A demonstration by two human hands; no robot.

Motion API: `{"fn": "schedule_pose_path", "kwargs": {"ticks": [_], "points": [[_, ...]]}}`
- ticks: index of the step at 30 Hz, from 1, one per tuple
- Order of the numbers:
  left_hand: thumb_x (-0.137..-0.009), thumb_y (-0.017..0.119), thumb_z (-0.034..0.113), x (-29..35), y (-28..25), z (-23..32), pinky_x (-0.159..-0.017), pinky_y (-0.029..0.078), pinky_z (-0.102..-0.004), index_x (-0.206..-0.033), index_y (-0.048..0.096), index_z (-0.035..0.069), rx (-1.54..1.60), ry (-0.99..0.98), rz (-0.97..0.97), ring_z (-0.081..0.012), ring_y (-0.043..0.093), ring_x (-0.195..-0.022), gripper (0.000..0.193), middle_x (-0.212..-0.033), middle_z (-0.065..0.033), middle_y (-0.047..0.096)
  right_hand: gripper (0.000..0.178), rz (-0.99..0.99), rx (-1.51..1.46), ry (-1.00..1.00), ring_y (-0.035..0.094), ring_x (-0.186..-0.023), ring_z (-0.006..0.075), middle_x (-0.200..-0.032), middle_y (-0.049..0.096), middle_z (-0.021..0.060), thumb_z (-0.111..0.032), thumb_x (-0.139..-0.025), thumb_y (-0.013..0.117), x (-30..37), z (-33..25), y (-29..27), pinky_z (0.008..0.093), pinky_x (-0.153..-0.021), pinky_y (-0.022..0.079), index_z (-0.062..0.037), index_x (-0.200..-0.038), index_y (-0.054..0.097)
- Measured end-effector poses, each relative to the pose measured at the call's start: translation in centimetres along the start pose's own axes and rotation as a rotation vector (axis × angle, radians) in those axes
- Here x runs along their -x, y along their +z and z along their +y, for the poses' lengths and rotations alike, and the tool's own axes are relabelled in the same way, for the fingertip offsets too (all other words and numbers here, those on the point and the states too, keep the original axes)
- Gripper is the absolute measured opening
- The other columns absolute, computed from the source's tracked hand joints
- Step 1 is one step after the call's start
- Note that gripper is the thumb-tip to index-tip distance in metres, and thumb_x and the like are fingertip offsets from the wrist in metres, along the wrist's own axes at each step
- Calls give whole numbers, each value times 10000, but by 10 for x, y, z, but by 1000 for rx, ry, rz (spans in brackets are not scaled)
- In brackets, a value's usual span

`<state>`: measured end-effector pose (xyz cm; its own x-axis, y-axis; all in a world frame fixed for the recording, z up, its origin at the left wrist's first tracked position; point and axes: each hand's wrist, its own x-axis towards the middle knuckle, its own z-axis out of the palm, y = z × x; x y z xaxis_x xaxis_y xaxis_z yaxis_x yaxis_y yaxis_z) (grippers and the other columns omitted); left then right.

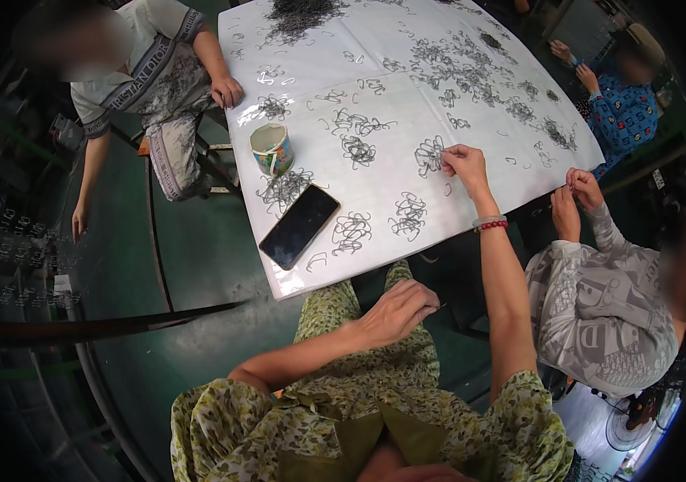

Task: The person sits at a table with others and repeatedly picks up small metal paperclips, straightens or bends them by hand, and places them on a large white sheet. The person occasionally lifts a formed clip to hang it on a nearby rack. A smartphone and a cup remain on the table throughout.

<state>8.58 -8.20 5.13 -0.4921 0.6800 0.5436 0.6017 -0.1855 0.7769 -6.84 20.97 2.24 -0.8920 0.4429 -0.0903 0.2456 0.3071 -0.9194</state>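
Fingers (pixel 450 155) of the right hand (pixel 467 165), drawn narrow, meet the right side of a wire-hook pile (pixel 430 155) on the tabletop (pixel 395 170); whether they hold one I cannot tell. The curled left hand (pixel 399 312) is farther.

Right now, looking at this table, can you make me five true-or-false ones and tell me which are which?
1. The right hand is at a pile of curved dark pieces. True.
2. The phone is on the floor. False: the phone lies on the white table.
3. The colourful cup stands upright. True.
4. The red bracelet is on the left wrist. False: the red bracelet is on the right one.
5. The left hand lies flat on the table. False: the left hand is curled, over the lap.
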Motion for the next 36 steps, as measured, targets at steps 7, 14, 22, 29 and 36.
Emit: {"fn": "schedule_pose_path", "kwargs": {"ticks": [7, 14, 22, 29, 36], "points": [[-846, 659, -16, 2, -1, 5, -779, 479, -406, -958, 564, -14, -9, 1, 19, -308, 605, -874, 147, -942, -145, 627, 131, 65, 412, -79, 646, -584, 168, -685, 683, 109, -103, -769, 668, 8, -8, 3, 294, -563, 502, 21, -801, 695], [-844, 666, -8, 10, 5, 6, -781, 481, -405, -955, 569, -9, 6, 5, 20, -301, 608, -873, 147, -937, -140, 633, 151, 79, 654, -238, 677, -780, 393, -797, 688, 222, -103, -744, 646, 19, -18, 2, 431, -736, 539, -15, -836, 726], [-845, 671, -1, 14, 6, 7, -794, 481, -398, -949, 571, -2, -6, 14, 21, -289, 616, -889, 144, -937, -125, 637, 221, 50, 685, -246, 707, -734, 297, -740, 689, 221, -18, -702, 650, 14, -12, -2, 365, -676, 555, 43, -909, 698], [-845, 673, 2, 15, 3, 7, -796, 478, -395, -953, 572, 3, -1, 21, 29, -287, 614, -888, 148, -935, -119, 634, 229, -375, 290, 361, 583, -504, 140, -664, 637, 100, -19, -762, 651, -20, -12, -19, 258, -422, 414, 23, -985, 616], [-832, 692, 11, 14, 0, 1, -744, 468, -379, -976, 554, 14, -24, 36, 44, -274, 589, -876, 200, -949, -101, 608, 162, -380, -88, 511, 469, -495, 113, -672, 553, 55, -36, -793, 623, -35, 1, -26, 266, -408, 349, 17, -947, 621]]}}
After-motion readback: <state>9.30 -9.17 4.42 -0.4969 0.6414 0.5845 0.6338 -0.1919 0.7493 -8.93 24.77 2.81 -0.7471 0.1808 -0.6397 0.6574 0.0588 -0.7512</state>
